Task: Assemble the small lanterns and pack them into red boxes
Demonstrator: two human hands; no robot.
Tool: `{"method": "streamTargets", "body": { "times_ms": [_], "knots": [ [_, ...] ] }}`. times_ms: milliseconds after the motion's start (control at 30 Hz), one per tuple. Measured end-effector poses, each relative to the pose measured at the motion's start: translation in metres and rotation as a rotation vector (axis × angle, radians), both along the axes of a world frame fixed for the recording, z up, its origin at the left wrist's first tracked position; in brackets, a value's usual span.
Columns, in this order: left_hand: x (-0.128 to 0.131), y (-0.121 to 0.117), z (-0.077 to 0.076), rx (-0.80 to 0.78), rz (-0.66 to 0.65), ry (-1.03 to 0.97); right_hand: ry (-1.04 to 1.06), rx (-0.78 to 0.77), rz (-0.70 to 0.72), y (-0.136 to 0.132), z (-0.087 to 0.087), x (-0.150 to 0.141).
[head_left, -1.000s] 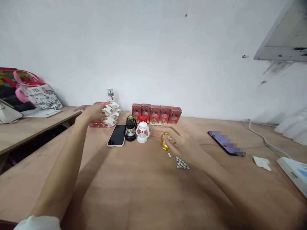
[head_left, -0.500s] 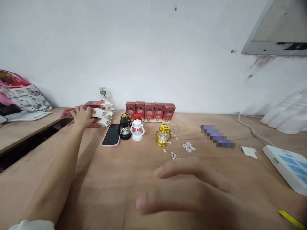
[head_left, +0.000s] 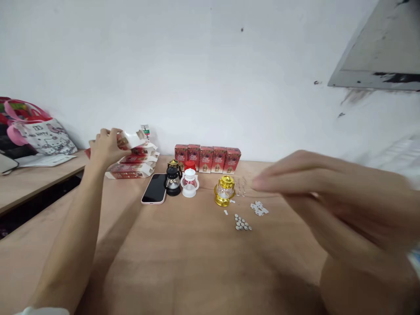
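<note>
My left hand [head_left: 106, 146] grips a red carton [head_left: 123, 140] with a raised white open flap, above a stack of similar red cartons [head_left: 129, 169]. My right hand [head_left: 331, 197] is close to the camera on the right and smeared by motion. Its fingers lie close together, and I cannot make out anything in them. A gold mini lantern [head_left: 225, 191] stands upright mid-table. White [head_left: 189, 183] and black [head_left: 173, 181] mini lanterns stand to its left, with a red one [head_left: 190, 165] and a dark gold-topped one [head_left: 174, 163] partly hidden behind them.
Several closed red boxes [head_left: 207, 159] stand in a row near the wall. A phone [head_left: 154, 189] lies left of the lanterns. Button cells [head_left: 242, 224], white tabs [head_left: 259, 208] and thin wire pieces [head_left: 241, 187] lie near the gold lantern. A tote bag [head_left: 46, 135] sits far left.
My left hand has lifted a carton from the stack. My right hand has left the gold lantern, swung down near the camera, then risen to the right. The view has shifted slightly.
</note>
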State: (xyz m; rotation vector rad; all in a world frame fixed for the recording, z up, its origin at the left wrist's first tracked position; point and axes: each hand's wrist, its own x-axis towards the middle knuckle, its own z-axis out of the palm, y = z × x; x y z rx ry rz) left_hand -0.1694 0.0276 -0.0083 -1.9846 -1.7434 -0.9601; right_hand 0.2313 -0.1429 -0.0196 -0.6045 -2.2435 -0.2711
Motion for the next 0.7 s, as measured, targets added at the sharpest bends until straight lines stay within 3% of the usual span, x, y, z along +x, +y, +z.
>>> {"method": "streamTargets", "body": {
  "times_ms": [133,200,333,433,567,700],
  "knots": [
    [0.051,-0.033,0.031,0.204,-0.192,0.012,-0.011,0.004,-0.083,0.014,0.004,-0.027],
    [0.082,-0.048,0.033,0.179,-0.344,0.111,-0.014,-0.002,-0.125,0.021,0.009,-0.034],
    [0.129,-0.074,0.021,0.137,-0.644,0.292,-0.002,-0.012,-0.216,0.031,0.019,-0.032],
    [0.141,-0.083,0.011,0.058,-0.755,0.296,-0.013,0.006,-0.277,0.034,0.019,-0.031],
    [0.141,-0.081,0.006,-0.012,-0.782,0.251,-0.024,0.044,-0.352,0.04,0.016,-0.031],
    [0.144,-0.073,0.002,0.017,-0.851,0.36,-0.042,0.006,-0.396,0.048,0.015,-0.03]
  ]
}}
